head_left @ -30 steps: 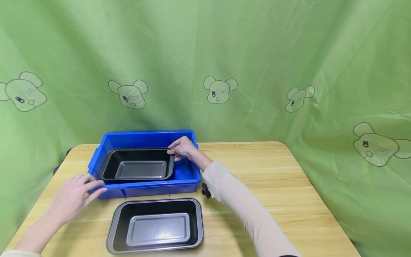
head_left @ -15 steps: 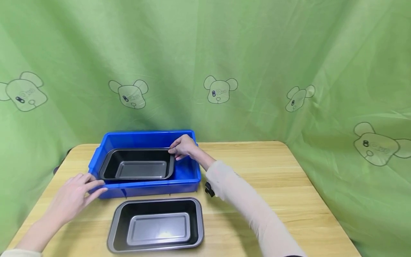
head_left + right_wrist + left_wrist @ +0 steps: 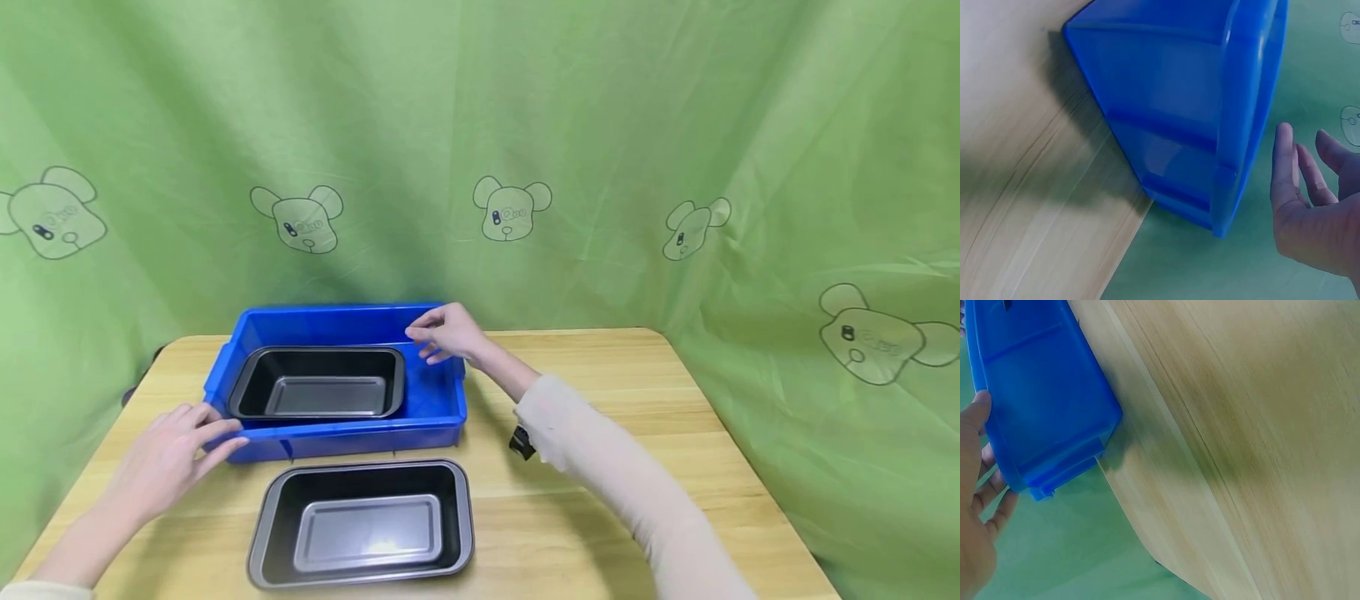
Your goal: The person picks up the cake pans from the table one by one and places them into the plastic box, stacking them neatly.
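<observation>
A dark loaf pan (image 3: 318, 383) sits inside the blue plastic bin (image 3: 352, 437), toward its left side. On the table in front of the bin lies a second loaf pan (image 3: 367, 533). My left hand (image 3: 168, 454) grips the bin's front left corner; the left wrist view shows the thumb (image 3: 982, 403) at the rim and the other fingers round the corner. Above the bin's back right corner is my right hand (image 3: 453, 333), its fingers loosely bent and holding nothing. In the right wrist view this hand (image 3: 1316, 212) is apart from the bin's rim.
The wooden table (image 3: 600, 400) extends to the right of the bin. A green curtain (image 3: 600, 150) with printed bear heads hangs behind and beside the table. A small black device (image 3: 522, 442) shows beneath my right sleeve.
My right hand has let go of the right rim of the pan in the bin and moved up and right. The left hand and both pans stay in place.
</observation>
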A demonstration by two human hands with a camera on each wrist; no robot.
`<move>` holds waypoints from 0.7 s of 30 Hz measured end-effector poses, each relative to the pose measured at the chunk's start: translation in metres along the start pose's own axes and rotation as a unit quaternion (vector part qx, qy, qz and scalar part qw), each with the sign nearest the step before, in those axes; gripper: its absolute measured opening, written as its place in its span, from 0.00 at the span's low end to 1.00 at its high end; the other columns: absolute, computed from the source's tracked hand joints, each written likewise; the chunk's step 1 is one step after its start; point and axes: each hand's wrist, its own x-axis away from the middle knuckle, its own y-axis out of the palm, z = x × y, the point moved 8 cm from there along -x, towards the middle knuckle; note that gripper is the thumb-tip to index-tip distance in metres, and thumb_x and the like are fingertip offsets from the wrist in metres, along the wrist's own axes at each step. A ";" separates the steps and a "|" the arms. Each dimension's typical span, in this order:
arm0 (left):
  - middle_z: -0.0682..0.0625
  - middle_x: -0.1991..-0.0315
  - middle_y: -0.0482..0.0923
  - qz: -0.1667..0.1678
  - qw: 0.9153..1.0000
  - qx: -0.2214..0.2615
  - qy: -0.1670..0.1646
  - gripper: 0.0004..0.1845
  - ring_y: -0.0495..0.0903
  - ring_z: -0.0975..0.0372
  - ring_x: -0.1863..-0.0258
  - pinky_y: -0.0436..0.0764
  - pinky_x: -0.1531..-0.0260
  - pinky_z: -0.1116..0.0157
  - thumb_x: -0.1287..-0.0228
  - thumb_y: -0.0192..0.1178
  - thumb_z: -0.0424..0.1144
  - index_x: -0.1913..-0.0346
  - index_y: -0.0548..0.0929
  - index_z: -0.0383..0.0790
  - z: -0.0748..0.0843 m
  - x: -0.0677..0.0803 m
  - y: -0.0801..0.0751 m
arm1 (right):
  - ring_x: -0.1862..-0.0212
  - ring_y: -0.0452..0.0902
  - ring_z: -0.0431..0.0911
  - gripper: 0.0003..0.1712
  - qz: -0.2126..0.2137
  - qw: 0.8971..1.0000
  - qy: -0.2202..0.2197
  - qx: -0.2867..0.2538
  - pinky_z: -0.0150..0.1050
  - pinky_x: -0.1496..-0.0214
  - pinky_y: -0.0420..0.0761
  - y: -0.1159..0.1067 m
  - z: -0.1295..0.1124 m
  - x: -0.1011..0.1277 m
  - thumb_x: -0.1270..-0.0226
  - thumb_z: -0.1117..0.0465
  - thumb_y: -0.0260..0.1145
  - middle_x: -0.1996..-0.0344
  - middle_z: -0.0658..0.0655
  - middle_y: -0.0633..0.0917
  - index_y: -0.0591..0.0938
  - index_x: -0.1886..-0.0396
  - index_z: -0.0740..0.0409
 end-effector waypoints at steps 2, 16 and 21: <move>0.56 0.73 0.76 -0.001 1.000 -0.001 0.001 0.29 0.72 0.62 0.73 0.69 0.74 0.64 0.34 0.51 0.64 0.66 0.89 0.43 0.000 0.000 0.000 | 0.71 0.87 0.48 0.14 0.002 1.000 -0.006 -0.008 0.43 0.66 0.87 -0.004 -0.002 0.005 0.36 0.56 0.69 0.69 0.56 0.87 0.86 0.55 0.59; 0.55 0.73 0.76 -0.003 1.000 -0.008 0.003 0.28 0.72 0.62 0.74 0.69 0.75 0.64 0.34 0.52 0.64 0.66 0.89 0.43 -0.002 0.000 0.001 | 0.67 0.87 0.50 0.16 -0.013 0.999 -0.047 -0.013 0.43 0.65 0.87 -0.011 -0.016 0.053 0.33 0.52 0.66 0.61 0.63 0.88 0.85 0.55 0.58; 0.56 0.73 0.76 -0.005 1.000 -0.011 0.002 0.22 0.72 0.63 0.73 0.69 0.75 0.64 0.38 0.60 0.59 0.66 0.89 0.44 -0.002 0.002 0.002 | 0.64 0.87 0.56 0.15 -0.020 0.999 -0.039 -0.011 0.46 0.63 0.87 -0.011 -0.011 0.070 0.34 0.52 0.67 0.64 0.59 0.88 0.85 0.55 0.57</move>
